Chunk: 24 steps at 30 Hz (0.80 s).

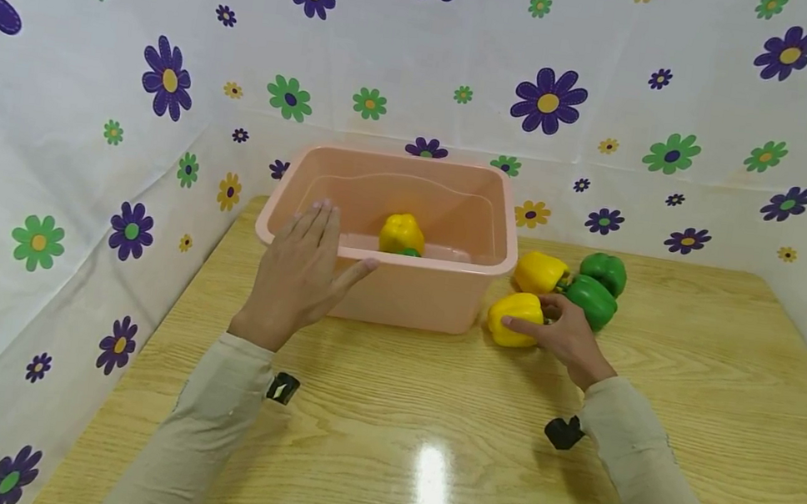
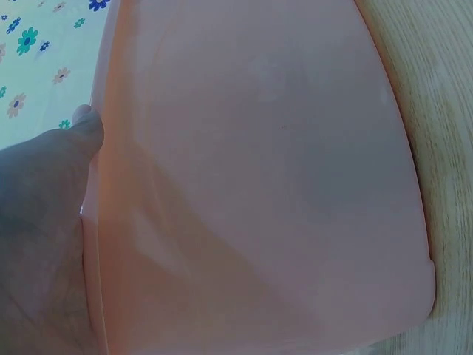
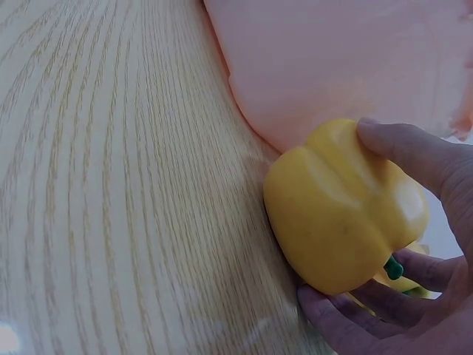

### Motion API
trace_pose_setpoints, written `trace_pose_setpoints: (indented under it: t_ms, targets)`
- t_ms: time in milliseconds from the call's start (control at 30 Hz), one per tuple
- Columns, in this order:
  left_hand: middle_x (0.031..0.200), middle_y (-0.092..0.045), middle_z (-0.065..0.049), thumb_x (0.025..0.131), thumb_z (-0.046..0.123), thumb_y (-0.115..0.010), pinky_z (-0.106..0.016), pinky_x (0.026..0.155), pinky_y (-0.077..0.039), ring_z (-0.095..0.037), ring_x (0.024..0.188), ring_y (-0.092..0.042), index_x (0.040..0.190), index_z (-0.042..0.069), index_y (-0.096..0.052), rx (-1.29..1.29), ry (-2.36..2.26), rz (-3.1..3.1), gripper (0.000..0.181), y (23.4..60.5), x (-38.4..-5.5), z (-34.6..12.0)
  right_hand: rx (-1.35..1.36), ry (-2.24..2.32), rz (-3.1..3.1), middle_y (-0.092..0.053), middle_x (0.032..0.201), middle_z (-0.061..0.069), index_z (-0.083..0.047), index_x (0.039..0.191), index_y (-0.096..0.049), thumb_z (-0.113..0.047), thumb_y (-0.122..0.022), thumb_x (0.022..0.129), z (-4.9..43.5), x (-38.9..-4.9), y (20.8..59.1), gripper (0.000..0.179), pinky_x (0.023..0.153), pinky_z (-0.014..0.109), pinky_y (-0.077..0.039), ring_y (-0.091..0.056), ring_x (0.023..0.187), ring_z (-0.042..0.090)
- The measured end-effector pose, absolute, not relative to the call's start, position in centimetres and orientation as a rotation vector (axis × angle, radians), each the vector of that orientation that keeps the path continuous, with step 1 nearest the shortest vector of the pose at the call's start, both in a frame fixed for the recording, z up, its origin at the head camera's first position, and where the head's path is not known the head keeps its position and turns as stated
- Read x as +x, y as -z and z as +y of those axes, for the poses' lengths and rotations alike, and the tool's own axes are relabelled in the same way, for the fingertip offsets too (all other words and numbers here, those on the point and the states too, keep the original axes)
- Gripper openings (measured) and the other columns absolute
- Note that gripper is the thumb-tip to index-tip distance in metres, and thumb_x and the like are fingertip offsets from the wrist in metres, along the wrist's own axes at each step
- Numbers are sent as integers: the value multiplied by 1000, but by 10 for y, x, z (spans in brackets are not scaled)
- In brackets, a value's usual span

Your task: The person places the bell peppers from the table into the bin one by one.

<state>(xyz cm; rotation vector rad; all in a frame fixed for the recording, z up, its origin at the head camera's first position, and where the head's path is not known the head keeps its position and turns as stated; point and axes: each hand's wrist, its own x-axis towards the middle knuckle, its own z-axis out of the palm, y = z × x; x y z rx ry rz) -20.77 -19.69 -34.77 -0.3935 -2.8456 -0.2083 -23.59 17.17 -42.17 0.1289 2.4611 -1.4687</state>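
Note:
My right hand [image 1: 566, 332] grips a yellow bell pepper [image 1: 514, 319] beside the bin's right front corner. In the right wrist view, the thumb presses one side of this yellow pepper [image 3: 340, 207] and the fingers curl under the other, near its green stem. My left hand [image 1: 302, 265] rests with straight fingers on the front rim of the pink plastic bin [image 1: 413, 295], thumb spread along the rim. Inside the bin lie a yellow bell pepper [image 1: 401, 233] and a bit of a green one [image 1: 411, 252], mostly hidden by the front wall.
Just behind my right hand are another yellow pepper [image 1: 541, 272] and two green peppers, one in front [image 1: 592, 302] and one at the back [image 1: 603, 272]. The wooden table [image 1: 368, 416] meets a flower-patterned sheet [image 1: 578, 181] behind the bin and at the sides.

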Motion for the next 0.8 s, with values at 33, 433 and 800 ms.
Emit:
trace_pose_setpoints:
  t_ms: [33,433,800]
  targets:
    - [163,-23,-26,100,68,-39,-48,125,-13,-38,152,-19,155,-11,-23,-394,208,-2845,98,347,-208,-197,129,1470,2459,-37,154,22,-1,154,-33,-47,-83,83,172,-236,421,98,117,54,-33,-36,139,39]
    - [162,-24,-27,100,68,-39,-47,125,-13,-38,152,-19,155,-11,-24,-397,206,-2849,97,345,-208,-196,140,1488,2434,-37,155,21,0,153,-34,-47,-83,82,173,-235,419,98,117,54,-34,-35,140,39]
    - [162,-25,-27,100,68,-40,-48,125,-15,-39,152,-20,154,-11,-25,-396,194,-2842,97,346,-209,-197,134,1495,2441,-37,154,22,1,153,-33,-45,-82,84,175,-233,418,96,117,54,-34,-36,139,39]
